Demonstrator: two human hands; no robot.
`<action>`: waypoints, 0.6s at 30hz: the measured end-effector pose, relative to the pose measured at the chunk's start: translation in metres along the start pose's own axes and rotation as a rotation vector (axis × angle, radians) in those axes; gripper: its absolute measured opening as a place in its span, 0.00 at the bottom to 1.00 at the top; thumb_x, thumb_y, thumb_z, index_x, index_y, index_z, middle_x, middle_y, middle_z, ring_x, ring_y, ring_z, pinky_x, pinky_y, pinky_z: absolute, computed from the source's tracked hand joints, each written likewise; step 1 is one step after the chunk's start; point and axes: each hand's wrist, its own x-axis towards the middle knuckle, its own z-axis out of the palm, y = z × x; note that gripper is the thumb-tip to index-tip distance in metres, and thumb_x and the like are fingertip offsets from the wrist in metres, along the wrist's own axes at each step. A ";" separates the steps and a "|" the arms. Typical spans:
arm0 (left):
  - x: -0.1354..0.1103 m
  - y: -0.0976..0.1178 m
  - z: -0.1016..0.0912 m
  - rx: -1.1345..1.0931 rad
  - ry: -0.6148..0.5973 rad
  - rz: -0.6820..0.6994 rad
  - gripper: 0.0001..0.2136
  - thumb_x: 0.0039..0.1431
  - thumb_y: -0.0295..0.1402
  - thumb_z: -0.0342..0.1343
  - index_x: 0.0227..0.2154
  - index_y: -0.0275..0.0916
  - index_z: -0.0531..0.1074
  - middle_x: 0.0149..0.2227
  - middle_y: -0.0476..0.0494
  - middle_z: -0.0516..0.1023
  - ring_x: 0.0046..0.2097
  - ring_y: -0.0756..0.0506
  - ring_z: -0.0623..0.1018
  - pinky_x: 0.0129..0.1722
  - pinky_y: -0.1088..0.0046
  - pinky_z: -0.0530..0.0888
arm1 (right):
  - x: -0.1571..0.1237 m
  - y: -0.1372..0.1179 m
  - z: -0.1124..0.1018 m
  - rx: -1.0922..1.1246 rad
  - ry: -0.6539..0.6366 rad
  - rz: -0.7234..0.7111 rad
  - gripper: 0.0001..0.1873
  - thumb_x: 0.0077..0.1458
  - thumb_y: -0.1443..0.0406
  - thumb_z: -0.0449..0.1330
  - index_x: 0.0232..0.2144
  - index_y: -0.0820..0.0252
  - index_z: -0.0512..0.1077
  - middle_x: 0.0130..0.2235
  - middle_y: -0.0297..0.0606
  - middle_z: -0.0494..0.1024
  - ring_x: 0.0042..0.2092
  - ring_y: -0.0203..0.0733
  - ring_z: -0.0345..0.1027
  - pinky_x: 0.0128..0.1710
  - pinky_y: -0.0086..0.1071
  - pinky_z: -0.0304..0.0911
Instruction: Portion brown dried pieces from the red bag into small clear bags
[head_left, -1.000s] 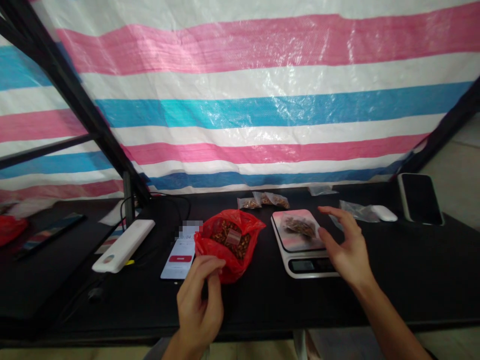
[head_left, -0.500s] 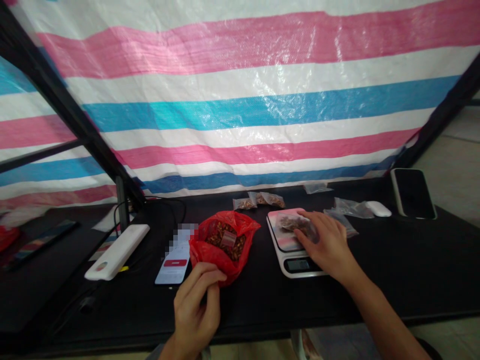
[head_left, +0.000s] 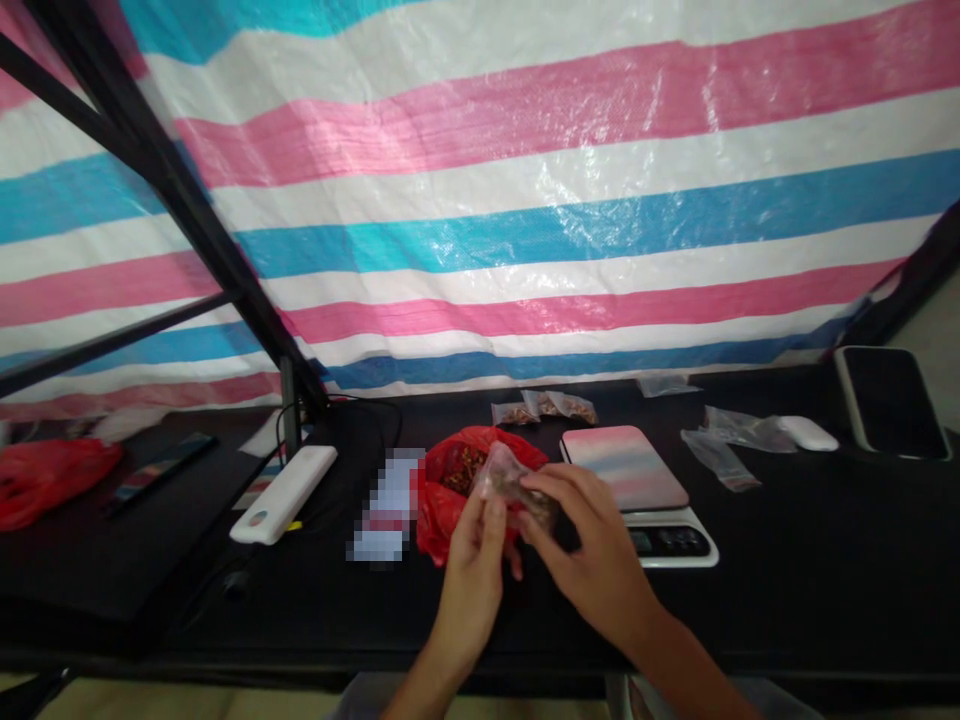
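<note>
Both hands meet over the black table, pinching a small clear bag [head_left: 512,479] of brown pieces. My left hand [head_left: 475,552] grips its left edge with closed fingers. My right hand [head_left: 587,543] closes on its right side. Just behind them lies an open red plastic bag [head_left: 450,492] holding more brown pieces. To the right stands a white kitchen scale [head_left: 637,490], its platform bare.
Filled small bags [head_left: 545,408] lie at the back by the striped tarp; empty clear bags [head_left: 724,445], a white mouse [head_left: 808,433] and a dark phone [head_left: 891,400] sit at right. A blurred phone [head_left: 385,505], white power bank [head_left: 283,493], another phone [head_left: 156,472] and red bag [head_left: 45,477] lie left.
My right hand lifted the small clear bag off the scale and carried it left. My left hand rose from the table edge and took hold of the bag too.
</note>
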 end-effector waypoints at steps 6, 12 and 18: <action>0.017 -0.004 -0.013 0.123 0.253 -0.008 0.25 0.65 0.55 0.53 0.53 0.41 0.74 0.55 0.38 0.80 0.56 0.39 0.79 0.56 0.62 0.75 | 0.006 -0.016 -0.003 0.110 -0.222 -0.031 0.26 0.54 0.74 0.56 0.54 0.50 0.71 0.53 0.41 0.76 0.57 0.50 0.68 0.59 0.48 0.63; 0.005 0.008 -0.014 0.221 0.033 0.198 0.21 0.69 0.51 0.49 0.50 0.41 0.75 0.55 0.39 0.79 0.58 0.42 0.77 0.62 0.62 0.71 | 0.016 -0.009 0.005 0.221 -0.066 0.288 0.06 0.64 0.62 0.58 0.39 0.52 0.76 0.40 0.38 0.81 0.45 0.48 0.73 0.48 0.43 0.67; 0.002 0.009 -0.015 0.286 -0.015 0.283 0.19 0.73 0.48 0.45 0.52 0.41 0.72 0.53 0.39 0.78 0.58 0.43 0.76 0.61 0.62 0.71 | 0.019 -0.004 0.018 0.343 -0.119 0.347 0.08 0.63 0.59 0.59 0.38 0.54 0.77 0.40 0.38 0.80 0.44 0.45 0.72 0.46 0.39 0.66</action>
